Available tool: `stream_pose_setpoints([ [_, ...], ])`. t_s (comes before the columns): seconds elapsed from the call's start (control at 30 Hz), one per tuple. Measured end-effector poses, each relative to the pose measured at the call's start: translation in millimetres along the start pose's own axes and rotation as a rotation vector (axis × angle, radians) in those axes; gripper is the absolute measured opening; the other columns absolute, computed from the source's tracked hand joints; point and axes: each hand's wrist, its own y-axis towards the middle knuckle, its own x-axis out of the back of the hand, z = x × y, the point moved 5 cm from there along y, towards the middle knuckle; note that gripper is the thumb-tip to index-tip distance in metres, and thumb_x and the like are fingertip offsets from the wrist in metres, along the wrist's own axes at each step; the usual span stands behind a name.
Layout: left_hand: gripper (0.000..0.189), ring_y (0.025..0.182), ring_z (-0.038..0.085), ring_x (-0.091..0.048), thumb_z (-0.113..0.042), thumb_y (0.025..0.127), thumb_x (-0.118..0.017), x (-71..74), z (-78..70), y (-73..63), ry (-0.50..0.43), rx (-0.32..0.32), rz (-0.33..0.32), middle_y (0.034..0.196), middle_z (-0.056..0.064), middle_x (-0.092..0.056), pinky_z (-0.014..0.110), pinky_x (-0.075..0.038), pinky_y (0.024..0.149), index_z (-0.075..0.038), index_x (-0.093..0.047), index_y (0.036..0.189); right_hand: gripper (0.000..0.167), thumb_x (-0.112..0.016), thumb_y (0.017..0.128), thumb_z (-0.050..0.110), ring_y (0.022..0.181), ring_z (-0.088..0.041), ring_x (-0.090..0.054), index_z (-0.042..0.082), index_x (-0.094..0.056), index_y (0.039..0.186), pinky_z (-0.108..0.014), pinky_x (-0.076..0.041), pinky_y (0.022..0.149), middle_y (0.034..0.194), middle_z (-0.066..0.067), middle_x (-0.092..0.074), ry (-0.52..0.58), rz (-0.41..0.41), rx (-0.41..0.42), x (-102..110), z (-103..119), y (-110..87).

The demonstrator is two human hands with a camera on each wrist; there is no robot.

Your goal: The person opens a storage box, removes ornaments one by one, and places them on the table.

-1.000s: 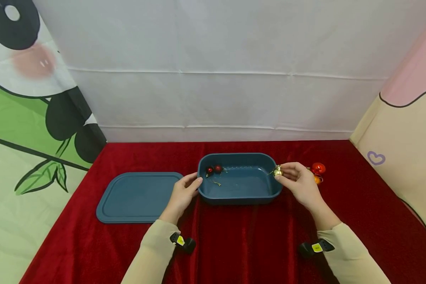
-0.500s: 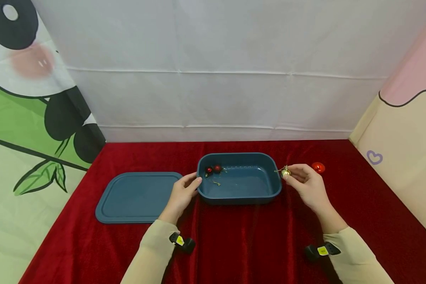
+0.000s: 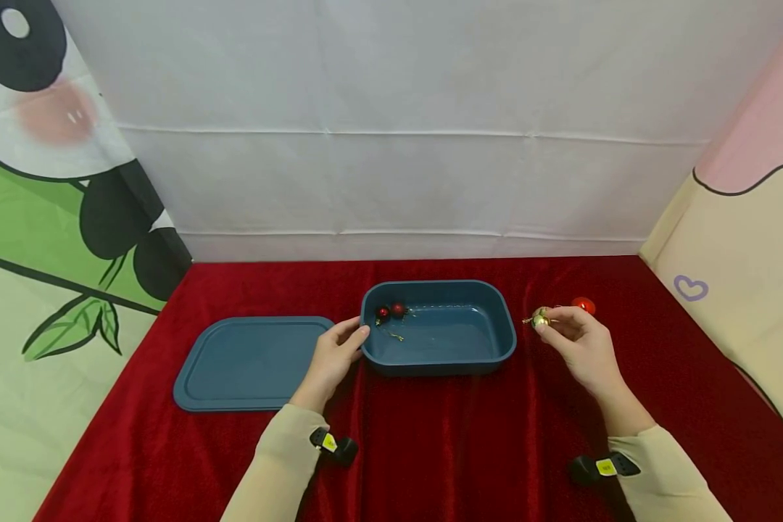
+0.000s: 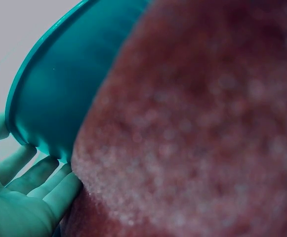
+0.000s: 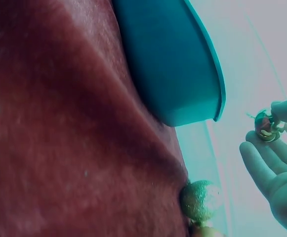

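My right hand (image 3: 581,344) pinches a small shiny gold Christmas bauble (image 3: 540,317) between thumb and fingers, a short way right of a blue rectangular container (image 3: 440,368). In the right wrist view the bauble (image 5: 266,126) shows between thumb and fingertips, with a thin string at its top. My left hand (image 3: 331,359) touches the container's left end. In the left wrist view its thumb is at the rim, and nearly straight fingers (image 4: 39,175) meet the outer wall. Inside, at the left, lie dark red baubles (image 3: 399,310) and a gold string.
The flat blue lid (image 3: 251,366) lies on the red velvet cloth (image 3: 424,449) left of the container. Behind my right hand a shiny red bauble (image 3: 583,304) shows. A glittery gold bauble (image 5: 201,200) rests on the cloth in the right wrist view, another partly visible below it.
My right hand has moved rightward, away from the container's right rim, still pinching the gold bauble. It now covers the orange bauble seen earlier. My left hand stays at the container.
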Motion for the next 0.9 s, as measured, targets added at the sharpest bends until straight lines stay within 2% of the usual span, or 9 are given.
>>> stream_pose_setpoints([
  [0.07,0.049,0.118,0.032,-0.056,-0.025,0.095,-0.057,-0.7,-7.3,-4.9,0.003,0.006,0.005,0.132,0.02,-0.054,0.039,-0.049,0.098,-0.003,-0.047,0.137,0.026,-0.067,0.083,-0.004,0.078,0.008,-0.062,-0.01,-0.058,0.107,-0.011,-0.053,0.066,0.095,0.023,-0.061,-0.025,-0.008,-0.011,3.4,-1.9,-0.8],
  [0.17,0.049,0.118,0.032,-0.056,-0.025,0.095,-0.057,-0.7,-6.8,-4.6,0.001,0.003,0.005,0.132,0.02,-0.053,0.04,-0.049,0.098,-0.002,-0.047,0.137,0.03,-0.067,0.084,-0.003,0.079,0.009,-0.061,-0.011,-0.054,0.109,-0.01,-0.053,0.067,0.095,0.023,-0.059,-0.038,-0.019,-0.044,8.0,-4.7,-1.5],
  [0.3,0.049,0.118,0.029,-0.056,-0.029,0.094,-0.059,0.7,6.2,3.8,-0.005,-0.004,-0.004,0.133,0.017,-0.054,0.039,-0.049,0.098,-0.007,-0.049,0.136,0.039,-0.069,0.084,0.001,0.083,0.012,-0.057,-0.009,-0.051,0.117,-0.006,-0.05,0.07,0.094,0.025,-0.056,-0.094,-0.046,-0.075,15.6,-8.3,-2.5],
  [0.43,0.05,0.119,0.029,-0.056,-0.03,0.094,-0.059,0.8,5.8,3.9,-0.007,0.003,-0.001,0.133,0.016,-0.053,0.04,-0.048,0.098,-0.007,-0.049,0.137,0.041,-0.07,0.084,0.006,0.084,0.016,-0.054,-0.007,-0.056,0.12,-0.002,-0.046,0.073,0.097,0.03,-0.055,-0.187,-0.07,-0.066,23.2,-12.0,-4.0],
  [0.73,0.048,0.121,0.034,-0.053,-0.021,0.097,-0.054,-2.8,-20.7,-13.1,0.017,0.021,0.016,0.134,0.022,-0.051,0.041,-0.047,0.099,0.001,-0.045,0.138,0.045,-0.071,0.085,0.013,0.082,0.019,-0.052,-0.008,-0.056,0.122,0.0,-0.044,0.069,0.095,0.032,-0.05,-0.258,-0.087,-0.127,37.9,-21.7,-7.1],
  [0.9,0.048,0.121,0.035,-0.053,-0.022,0.097,-0.055,-2.8,-21.7,-13.7,0.009,0.024,0.015,0.135,0.022,-0.051,0.041,-0.048,0.099,0.001,-0.045,0.138,0.046,-0.07,0.085,0.015,0.08,0.021,-0.051,-0.008,-0.055,0.121,-0.001,-0.044,0.066,0.092,0.034,-0.05,-0.276,-0.1,-0.156,46.1,-29.9,-6.5],
])
